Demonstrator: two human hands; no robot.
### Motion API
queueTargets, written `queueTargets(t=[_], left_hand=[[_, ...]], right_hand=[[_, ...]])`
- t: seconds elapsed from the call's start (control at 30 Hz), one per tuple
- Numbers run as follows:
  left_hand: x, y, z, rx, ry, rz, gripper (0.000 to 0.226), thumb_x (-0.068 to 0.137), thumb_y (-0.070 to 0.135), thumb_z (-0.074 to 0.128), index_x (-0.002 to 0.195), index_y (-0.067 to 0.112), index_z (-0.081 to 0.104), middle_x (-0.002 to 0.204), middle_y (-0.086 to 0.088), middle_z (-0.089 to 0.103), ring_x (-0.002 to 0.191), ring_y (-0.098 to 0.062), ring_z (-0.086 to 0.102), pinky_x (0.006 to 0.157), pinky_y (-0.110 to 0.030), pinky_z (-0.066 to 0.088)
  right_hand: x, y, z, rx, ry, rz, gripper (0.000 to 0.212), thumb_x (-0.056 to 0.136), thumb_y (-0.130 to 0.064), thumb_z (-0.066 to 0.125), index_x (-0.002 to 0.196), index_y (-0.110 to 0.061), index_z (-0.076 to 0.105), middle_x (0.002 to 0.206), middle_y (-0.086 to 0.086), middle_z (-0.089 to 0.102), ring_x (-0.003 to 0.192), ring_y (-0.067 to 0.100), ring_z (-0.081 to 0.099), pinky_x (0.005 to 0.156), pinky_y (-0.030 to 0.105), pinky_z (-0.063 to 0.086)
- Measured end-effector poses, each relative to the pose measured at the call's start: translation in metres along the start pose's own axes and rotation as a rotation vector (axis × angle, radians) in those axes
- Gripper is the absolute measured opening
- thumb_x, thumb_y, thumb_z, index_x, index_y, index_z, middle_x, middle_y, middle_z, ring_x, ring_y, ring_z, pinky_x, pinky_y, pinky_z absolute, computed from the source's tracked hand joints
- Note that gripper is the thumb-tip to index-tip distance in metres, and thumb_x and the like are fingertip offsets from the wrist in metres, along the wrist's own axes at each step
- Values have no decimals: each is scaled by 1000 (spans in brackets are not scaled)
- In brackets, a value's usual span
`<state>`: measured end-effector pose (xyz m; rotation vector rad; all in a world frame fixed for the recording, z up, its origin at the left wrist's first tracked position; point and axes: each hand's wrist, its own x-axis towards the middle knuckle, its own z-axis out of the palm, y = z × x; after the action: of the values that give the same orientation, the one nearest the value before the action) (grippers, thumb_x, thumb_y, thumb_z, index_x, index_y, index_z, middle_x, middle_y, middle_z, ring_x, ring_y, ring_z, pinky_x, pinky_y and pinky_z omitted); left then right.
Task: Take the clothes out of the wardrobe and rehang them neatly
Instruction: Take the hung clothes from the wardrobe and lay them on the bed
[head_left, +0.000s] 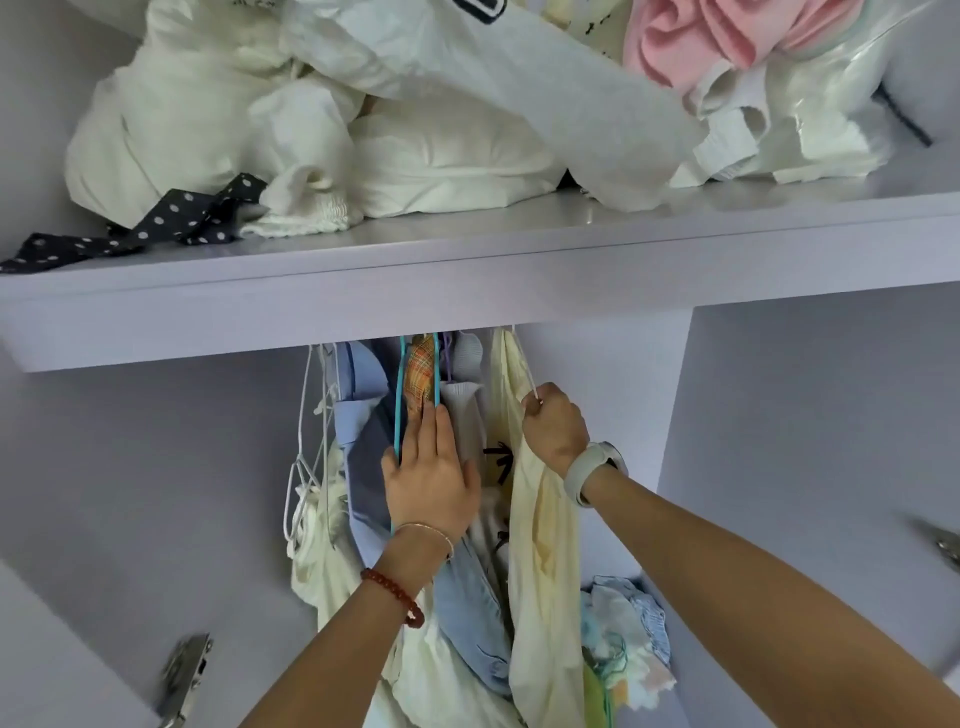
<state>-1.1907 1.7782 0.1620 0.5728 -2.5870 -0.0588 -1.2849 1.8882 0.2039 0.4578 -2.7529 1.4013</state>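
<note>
Several garments hang close together under the wardrobe shelf (467, 291). My left hand (428, 475) lies flat with straight fingers against the hanging clothes, beside a teal hanger (399, 410) and an orange plaid garment (421, 374). A blue shirt (358, 415) hangs to its left. My right hand (553, 426) grips the white hanger (527, 376) of a pale yellow garment (543, 545) at the right end of the row. The rail itself is hidden behind the shelf's front edge.
The top shelf carries a heap of white clothes (311, 130), a pink cloth (691, 36) and a dark polka-dot strip (156, 223). Empty white hangers (306, 467) dangle at left. A pile of crumpled clothes (623, 639) lies low right. Door hinges (184, 675) stick out at both sides.
</note>
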Motion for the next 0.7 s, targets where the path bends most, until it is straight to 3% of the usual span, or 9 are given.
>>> queueTargets(t=[0.1, 0.27, 0.37, 0.43, 0.53, 0.63, 0.7], left_hand=[[-1, 3, 0, -39, 22, -10, 66, 90, 35, 42, 146, 10, 19, 153, -7, 23, 141, -18, 21, 108, -46, 16], [-6, 25, -16, -93, 147, 120, 59, 72, 19, 70, 126, 2, 53, 133, -19, 51, 129, -37, 41, 101, -70, 12], [-12, 57, -16, -289, 199, 275, 49, 76, 17, 67, 123, 6, 56, 132, -14, 53, 130, -34, 40, 106, -62, 8], [-17, 81, -10, -454, 101, 319, 45, 85, 18, 59, 128, 9, 51, 139, -9, 46, 135, -28, 32, 109, -55, 9], [-29, 113, 10, -468, -85, 414, 52, 93, 25, 46, 142, 11, 32, 150, -7, 28, 141, -24, 18, 112, -48, 13], [-52, 143, 37, -399, -302, 557, 52, 98, 31, 31, 146, 18, 17, 155, 0, 15, 143, -17, 7, 113, -48, 5], [-73, 167, 47, -446, -364, 651, 37, 99, 26, 33, 134, 19, 41, 142, -1, 38, 138, -16, 22, 112, -52, 6]], right_hand=[[-7, 8, -3, 62, 169, -57, 25, 94, -8, 31, 107, -3, 51, 105, 13, 62, 93, 34, 58, 78, 37, 48], [-42, 46, -30, 88, 243, -166, 20, 96, -12, 35, 101, -6, 54, 73, 10, 60, 75, 33, 62, 68, 39, 47], [-78, 88, -50, -14, 177, -160, 17, 95, -13, 41, 98, -11, 57, 63, 6, 62, 68, 30, 64, 65, 38, 47], [-109, 120, -65, -131, 152, -129, 16, 93, -12, 44, 97, -15, 59, 65, -6, 68, 68, 18, 66, 63, 32, 48], [-162, 156, -93, -298, 211, -94, 13, 89, -9, 50, 92, -13, 62, 47, -30, 50, 68, 5, 55, 55, 18, 34], [-217, 174, -127, -409, 276, -76, 13, 81, -12, 53, 84, -13, 66, 47, -20, 52, 58, 12, 53, 52, 14, 33], [-256, 187, -149, -496, 251, -10, 14, 81, -16, 52, 82, -15, 65, 55, -9, 59, 50, 12, 52, 53, 18, 38]])
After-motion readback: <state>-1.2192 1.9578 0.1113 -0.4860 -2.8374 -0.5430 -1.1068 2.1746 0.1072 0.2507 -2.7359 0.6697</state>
